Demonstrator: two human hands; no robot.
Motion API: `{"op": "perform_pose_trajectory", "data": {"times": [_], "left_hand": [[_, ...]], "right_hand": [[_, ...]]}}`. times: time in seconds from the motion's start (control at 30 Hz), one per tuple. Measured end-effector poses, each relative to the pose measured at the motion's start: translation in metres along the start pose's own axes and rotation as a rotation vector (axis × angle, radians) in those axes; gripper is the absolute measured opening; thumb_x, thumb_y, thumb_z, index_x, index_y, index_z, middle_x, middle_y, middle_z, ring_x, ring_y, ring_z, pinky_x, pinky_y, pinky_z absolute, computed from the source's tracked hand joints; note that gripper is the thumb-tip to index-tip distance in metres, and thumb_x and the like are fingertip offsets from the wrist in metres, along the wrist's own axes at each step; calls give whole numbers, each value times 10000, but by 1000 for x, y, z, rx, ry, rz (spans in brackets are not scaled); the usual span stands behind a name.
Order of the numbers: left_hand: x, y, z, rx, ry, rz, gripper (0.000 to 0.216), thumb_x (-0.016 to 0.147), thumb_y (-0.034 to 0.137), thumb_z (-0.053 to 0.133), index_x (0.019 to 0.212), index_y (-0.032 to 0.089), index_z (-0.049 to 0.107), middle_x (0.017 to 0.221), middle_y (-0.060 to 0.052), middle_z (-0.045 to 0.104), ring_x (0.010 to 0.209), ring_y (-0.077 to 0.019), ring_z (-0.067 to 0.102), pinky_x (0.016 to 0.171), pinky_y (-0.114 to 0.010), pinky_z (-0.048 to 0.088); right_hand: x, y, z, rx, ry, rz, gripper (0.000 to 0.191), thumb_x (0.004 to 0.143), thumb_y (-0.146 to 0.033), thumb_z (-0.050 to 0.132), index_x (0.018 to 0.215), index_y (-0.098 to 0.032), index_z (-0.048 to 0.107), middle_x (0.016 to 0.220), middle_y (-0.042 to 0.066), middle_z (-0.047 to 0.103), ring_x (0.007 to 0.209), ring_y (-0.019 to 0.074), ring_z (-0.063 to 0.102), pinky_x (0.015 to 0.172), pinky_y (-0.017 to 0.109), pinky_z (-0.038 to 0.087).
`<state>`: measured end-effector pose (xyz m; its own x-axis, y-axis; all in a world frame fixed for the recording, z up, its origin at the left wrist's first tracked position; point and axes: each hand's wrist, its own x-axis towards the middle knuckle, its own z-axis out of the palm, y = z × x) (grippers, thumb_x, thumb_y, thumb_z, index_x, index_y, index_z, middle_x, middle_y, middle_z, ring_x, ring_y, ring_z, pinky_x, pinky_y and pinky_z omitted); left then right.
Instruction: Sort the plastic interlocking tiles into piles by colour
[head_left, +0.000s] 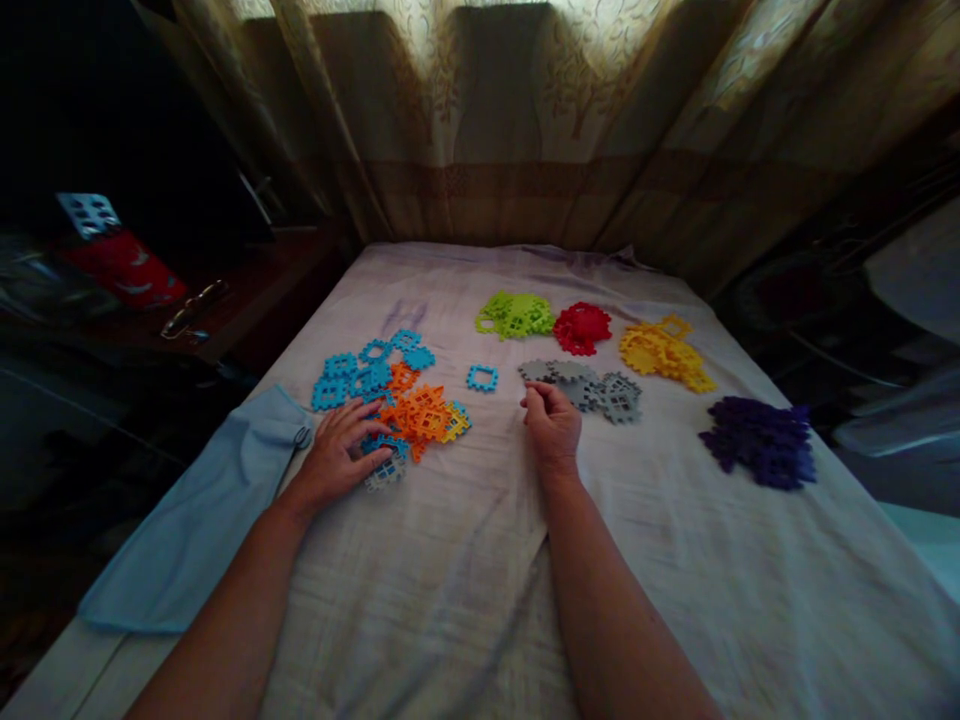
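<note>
My left hand (343, 447) lies with fingers spread at the left edge of a mixed heap of flat, notched plastic building pieces. Orange pieces (424, 412) top this heap, with blue, yellow and a grey piece (386, 470) around them. Just beyond its fingertips are loose blue pieces (369, 376). My right hand (553, 425) is closed, thumb and fingers pressed together, in front of the grey pieces (596, 388); anything between its fingertips is hidden. One blue square frame piece (482, 377) rests alone between the hands.
Farther back sit piles of green (517, 314), red (583, 328) and yellow pieces (664, 353). A dark purple pile (759, 440) lies at the right. The light blue cloth bag (217, 515) is on the left side of the sheet-covered table (450, 590); a curtain (495, 130) hangs behind.
</note>
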<state>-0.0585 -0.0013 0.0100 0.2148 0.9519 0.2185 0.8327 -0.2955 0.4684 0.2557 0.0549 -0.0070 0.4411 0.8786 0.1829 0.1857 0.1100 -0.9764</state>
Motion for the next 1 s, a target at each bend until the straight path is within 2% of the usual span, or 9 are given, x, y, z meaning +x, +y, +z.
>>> {"op": "perform_pose_trajectory", "data": {"times": [0.17, 0.27, 0.33, 0.43, 0.53, 0.77, 1.0], "left_hand": [[4, 10, 6, -58, 79, -106, 286, 832, 528, 607, 905, 276, 719, 1332, -61, 667, 1368, -321, 477, 1178, -622, 230], [10, 19, 5, -123, 124, -120, 289, 813, 539, 625, 852, 265, 707, 1293, -63, 688, 1338, -322, 504, 1190, -626, 196], [17, 25, 2, -218, 126, -125, 312, 790, 556, 645, 847, 254, 698, 1211, -72, 721, 1244, -308, 580, 1161, -588, 297], [30, 35, -4, -398, 107, -187, 375, 756, 581, 667, 889, 231, 684, 984, -59, 751, 938, -248, 692, 924, -450, 539], [47, 45, -8, -511, 71, -197, 383, 731, 567, 692, 883, 216, 666, 834, -19, 719, 749, -187, 672, 736, -337, 572], [102, 69, 6, -569, 132, -101, 296, 771, 421, 648, 968, 200, 665, 890, -25, 711, 832, -177, 674, 786, -316, 553], [154, 83, 44, -465, 2, -139, 255, 786, 300, 612, 991, 179, 704, 865, -34, 729, 779, -164, 677, 746, -301, 557]], "right_hand": [[1, 1, 1, 8, 5, 10, 362, 738, -468, 556, 865, -171, 719, 630, 8, 662, 548, 156, 568, 614, 300, 469], [1, 1, 1, 15, 10, 20, 362, 736, -472, 560, 863, -172, 719, 622, 4, 659, 551, 158, 575, 614, 300, 473], [1, 0, 1, 18, 13, 22, 357, 736, -468, 562, 860, -173, 718, 620, 3, 660, 551, 159, 581, 612, 299, 479], [2, 1, 1, 18, 22, 17, 342, 741, -454, 561, 859, -174, 719, 623, 4, 665, 553, 159, 588, 616, 299, 488], [2, 2, 1, 10, 21, 9, 326, 754, -445, 562, 862, -181, 721, 627, 3, 671, 550, 157, 583, 614, 295, 486], [2, 2, 2, 16, 12, 19, 329, 773, -445, 559, 876, -181, 726, 638, 5, 673, 559, 153, 581, 609, 284, 477], [2, 0, 2, 49, -1, 37, 347, 761, -457, 560, 878, -173, 722, 647, 9, 672, 559, 150, 575, 614, 287, 486]]}}
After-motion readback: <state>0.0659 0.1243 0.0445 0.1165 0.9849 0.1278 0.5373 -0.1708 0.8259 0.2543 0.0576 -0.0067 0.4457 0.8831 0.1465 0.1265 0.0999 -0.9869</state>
